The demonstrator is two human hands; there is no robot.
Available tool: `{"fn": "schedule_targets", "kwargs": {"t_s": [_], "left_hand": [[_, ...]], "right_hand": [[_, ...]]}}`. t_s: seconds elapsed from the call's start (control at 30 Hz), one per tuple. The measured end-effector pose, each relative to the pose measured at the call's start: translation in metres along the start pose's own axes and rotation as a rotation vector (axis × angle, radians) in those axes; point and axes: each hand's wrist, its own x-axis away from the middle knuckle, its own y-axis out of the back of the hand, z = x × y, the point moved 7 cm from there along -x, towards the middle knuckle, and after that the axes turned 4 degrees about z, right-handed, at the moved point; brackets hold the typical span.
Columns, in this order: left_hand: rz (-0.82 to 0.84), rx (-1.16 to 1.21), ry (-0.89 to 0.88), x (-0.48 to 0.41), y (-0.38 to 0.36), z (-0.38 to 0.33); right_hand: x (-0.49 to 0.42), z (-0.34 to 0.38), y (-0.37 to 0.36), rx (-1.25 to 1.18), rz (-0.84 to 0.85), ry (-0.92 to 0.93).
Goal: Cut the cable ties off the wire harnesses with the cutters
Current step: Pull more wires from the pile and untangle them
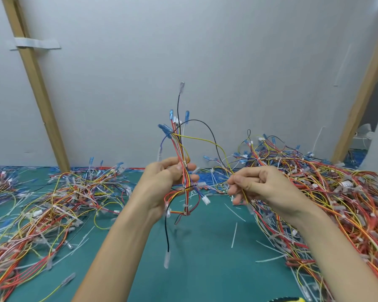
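Left hand [164,182] holding harness [179,144], green mat [205,258] beneath

Teal worktop [205,280] meets a grey wall [205,51]; a taped wooden batten [38,83] at ten o'clock, another batten [362,94] at two.

Your left hand [162,182] grips one wire harness [181,147] upright above the green mat [201,269], with the fingers curled round the bundle at mid-length. Blue-sleeved terminals [165,128] fan out at its top, and a black lead [166,232] hangs below. Your right hand [262,186] pinches a yellow wire [207,141] that loops across from the harness top. A left pile [52,203] and a right pile [336,192] of loose harnesses lie on the mat. Cut cable ties [234,235] lie scattered on the mat between them.
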Motion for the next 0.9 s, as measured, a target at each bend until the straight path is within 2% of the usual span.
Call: {"fn": "schedule_targets", "kwargs": {"t_s": [0.27,0.53,0.9], "left_hand": [[0.03,-0.03,0.023,0.001,-0.002,0.003],[0.066,0.045,0.023,0.001,-0.003,0.005],[0.041,0.131,0.037,0.0,-0.008,0.009]], "right_hand": [[0.0,-0.002,0.009,0.018,-0.021,-0.007],[-0.006,0.0,-0.002,-0.001,-0.052,0.007],[-0.006,0.011,-0.021,0.176,-0.04,0.013]]}}
